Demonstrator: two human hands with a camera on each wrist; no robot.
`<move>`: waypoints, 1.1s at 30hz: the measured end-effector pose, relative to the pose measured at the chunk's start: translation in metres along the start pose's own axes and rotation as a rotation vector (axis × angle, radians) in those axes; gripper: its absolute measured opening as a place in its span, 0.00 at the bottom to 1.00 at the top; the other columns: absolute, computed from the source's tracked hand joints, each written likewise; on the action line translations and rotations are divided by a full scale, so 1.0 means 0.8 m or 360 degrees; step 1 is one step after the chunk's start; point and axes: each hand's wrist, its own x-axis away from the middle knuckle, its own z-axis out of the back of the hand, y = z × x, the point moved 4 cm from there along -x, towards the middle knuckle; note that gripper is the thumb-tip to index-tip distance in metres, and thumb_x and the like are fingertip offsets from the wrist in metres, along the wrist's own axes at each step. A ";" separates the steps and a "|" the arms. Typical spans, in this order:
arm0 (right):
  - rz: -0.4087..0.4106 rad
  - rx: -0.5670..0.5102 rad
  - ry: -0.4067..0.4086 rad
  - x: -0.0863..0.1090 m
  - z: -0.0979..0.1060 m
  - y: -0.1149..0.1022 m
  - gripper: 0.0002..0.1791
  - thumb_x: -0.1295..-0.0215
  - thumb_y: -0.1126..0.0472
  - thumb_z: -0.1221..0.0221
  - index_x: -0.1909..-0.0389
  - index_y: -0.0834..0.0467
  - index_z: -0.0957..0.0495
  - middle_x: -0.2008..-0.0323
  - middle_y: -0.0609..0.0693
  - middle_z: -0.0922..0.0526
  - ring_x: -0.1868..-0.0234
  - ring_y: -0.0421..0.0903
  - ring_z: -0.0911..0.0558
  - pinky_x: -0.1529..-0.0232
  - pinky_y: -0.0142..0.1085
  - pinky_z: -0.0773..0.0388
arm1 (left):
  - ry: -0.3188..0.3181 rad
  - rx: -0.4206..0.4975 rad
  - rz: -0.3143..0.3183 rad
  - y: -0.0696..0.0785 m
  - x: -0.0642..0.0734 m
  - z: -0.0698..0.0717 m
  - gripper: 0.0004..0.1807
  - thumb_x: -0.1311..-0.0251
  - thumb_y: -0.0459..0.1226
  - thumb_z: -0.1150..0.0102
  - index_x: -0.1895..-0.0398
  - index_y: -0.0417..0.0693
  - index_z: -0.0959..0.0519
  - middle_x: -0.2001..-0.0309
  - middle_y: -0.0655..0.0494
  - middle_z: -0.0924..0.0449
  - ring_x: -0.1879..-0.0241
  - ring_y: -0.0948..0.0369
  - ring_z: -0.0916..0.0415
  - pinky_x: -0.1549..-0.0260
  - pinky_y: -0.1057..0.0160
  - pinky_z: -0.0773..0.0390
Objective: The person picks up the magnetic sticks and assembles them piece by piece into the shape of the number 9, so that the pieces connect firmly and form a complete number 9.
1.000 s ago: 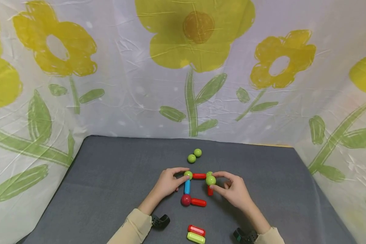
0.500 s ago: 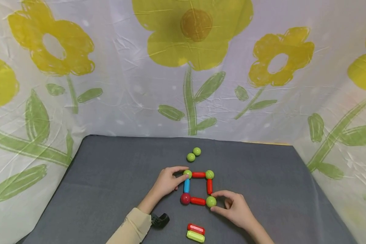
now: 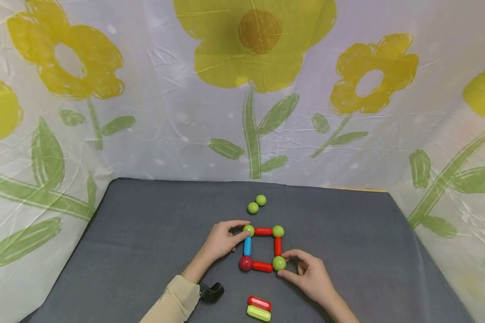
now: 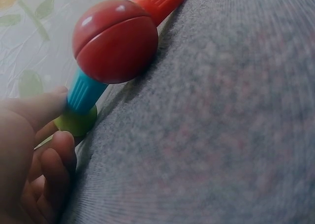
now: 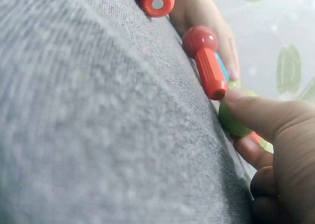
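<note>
Partly, my right hand [image 3: 312,274] is hiding the near green ball [image 3: 279,263] in the right wrist view. A flowered sheet [image 3: 165,107] is hanging beyond the grey tabletop [image 3: 165,215]. Right of the dark red ball [image 3: 245,263], that hand is pinching the near green ball; behind the dark red ball, my left hand [image 3: 220,241] is pinching another green ball [image 3: 250,229].

Frame [image 3: 263,266] lies on table [image 3: 165,215], between left hand [image 3: 220,241] and right hand [image 3: 312,273]. Far-left ball [image 3: 250,229]: in left hand. Near-right ball [image 3: 279,263]: in right hand. Loose balls [image 3: 253,207]: beyond left hand, to its right. Loose rods [image 3: 260,303]: near side of right hand, to its left.
</note>
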 end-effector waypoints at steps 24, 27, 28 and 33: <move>0.0062 -0.0048 -0.0002 0.002 0.002 -0.002 0.21 0.49 0.54 0.17 0.55 0.45 0.14 0.66 0.41 0.15 0.87 0.30 0.39 0.85 0.27 0.39 | -0.0317 -0.0173 -0.0208 0.081 0.058 -0.017 0.21 0.38 0.43 0.22 0.42 0.55 0.11 0.89 0.63 0.33 0.90 0.70 0.48 0.87 0.69 0.40; 0.0045 -0.0044 -0.0004 0.001 0.002 -0.002 0.21 0.49 0.54 0.17 0.55 0.45 0.14 0.66 0.42 0.15 0.87 0.30 0.39 0.84 0.27 0.40 | -0.0268 -0.0286 -0.0169 0.083 0.064 -0.021 0.18 0.40 0.44 0.21 0.46 0.58 0.09 0.89 0.65 0.30 0.88 0.69 0.45 0.86 0.69 0.40; 0.0038 -0.0042 -0.0009 0.001 0.001 -0.002 0.21 0.49 0.54 0.17 0.55 0.45 0.14 0.66 0.42 0.15 0.87 0.30 0.39 0.84 0.27 0.39 | -0.0244 -0.0316 -0.0147 0.082 0.065 -0.022 0.17 0.40 0.45 0.21 0.47 0.59 0.08 0.88 0.66 0.28 0.87 0.69 0.44 0.85 0.68 0.40; -0.0001 -0.0041 -0.0028 0.002 0.002 -0.002 0.21 0.49 0.53 0.17 0.55 0.45 0.13 0.67 0.42 0.15 0.88 0.31 0.38 0.85 0.28 0.39 | -0.0217 -0.0372 -0.0080 0.073 0.070 -0.024 0.15 0.42 0.45 0.20 0.51 0.60 0.07 0.71 0.69 0.12 0.77 0.72 0.29 0.78 0.68 0.31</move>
